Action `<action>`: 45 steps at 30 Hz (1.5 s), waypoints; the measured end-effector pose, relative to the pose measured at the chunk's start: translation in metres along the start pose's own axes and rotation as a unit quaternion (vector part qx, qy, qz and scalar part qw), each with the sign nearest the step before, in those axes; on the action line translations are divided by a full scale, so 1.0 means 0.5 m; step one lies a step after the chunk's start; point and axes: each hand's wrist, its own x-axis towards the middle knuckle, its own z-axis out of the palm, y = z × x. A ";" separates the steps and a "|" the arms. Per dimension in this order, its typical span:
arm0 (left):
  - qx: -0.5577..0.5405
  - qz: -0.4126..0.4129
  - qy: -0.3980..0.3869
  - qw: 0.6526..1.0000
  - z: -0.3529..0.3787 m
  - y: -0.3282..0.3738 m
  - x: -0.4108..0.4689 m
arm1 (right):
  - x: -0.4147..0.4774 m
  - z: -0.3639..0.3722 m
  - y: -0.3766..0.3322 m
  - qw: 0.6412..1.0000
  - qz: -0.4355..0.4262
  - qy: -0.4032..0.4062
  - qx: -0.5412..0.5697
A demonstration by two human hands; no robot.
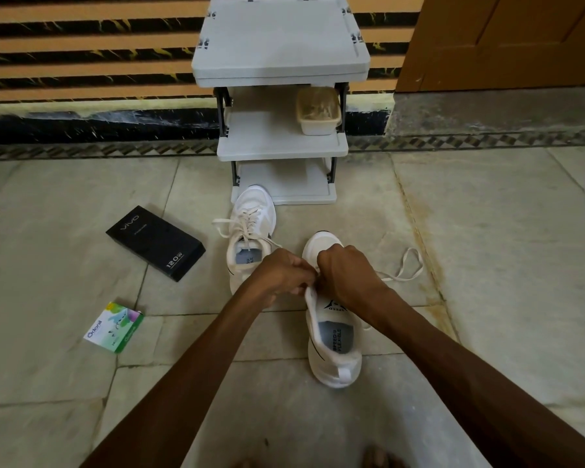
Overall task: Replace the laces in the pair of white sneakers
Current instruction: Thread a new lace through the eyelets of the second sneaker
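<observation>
Both sets of fingers are curled tight and meet knuckle to knuckle over the throat of the near sneaker. The left hand pinches the white upper at the top edge of the tongue. The right hand is bunched over the eyelet area with its fingertips hidden under the knuckles, so I cannot tell what it pinches. A loose lace comes out from beneath that hand toward 3 o'clock and lies looped on the floor.

The near sneaker is white, with a thin dark line along its side, a grey printed insole and a pull tab at the heel. It stands on its sole near the middle of the view, heel toward 6 o'clock and toe toward 12. The far sneaker stands just beside it at 11 o'clock, also white, threaded with a cream lace whose ends splay outward. Its toe reaches the foot of the shelf rack at 12 o'clock.

Both wrists bend downward. The bare forearms run back from the hands toward 7 and 5 o'clock, the left one crossing over the far sneaker's heel.

A black box lies at 9 o'clock of the far sneaker, and a green-and-white box at 9 o'clock of the near one. A tub sits on the rack's middle shelf.
</observation>
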 end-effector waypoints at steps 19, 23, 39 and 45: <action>-0.006 0.045 0.028 0.999 0.018 -0.011 -0.009 | -0.020 0.002 0.029 0.997 0.001 0.003 0.076; -0.033 0.057 0.052 0.996 0.023 -0.028 -0.005 | -0.018 0.003 0.024 0.997 -0.010 -0.003 0.070; -0.077 0.037 0.072 0.994 0.031 -0.044 0.003 | -0.022 0.017 0.039 0.985 0.001 0.018 0.173; -0.060 0.049 0.075 0.994 0.029 -0.044 0.005 | -0.020 0.029 0.042 0.977 0.027 0.042 0.205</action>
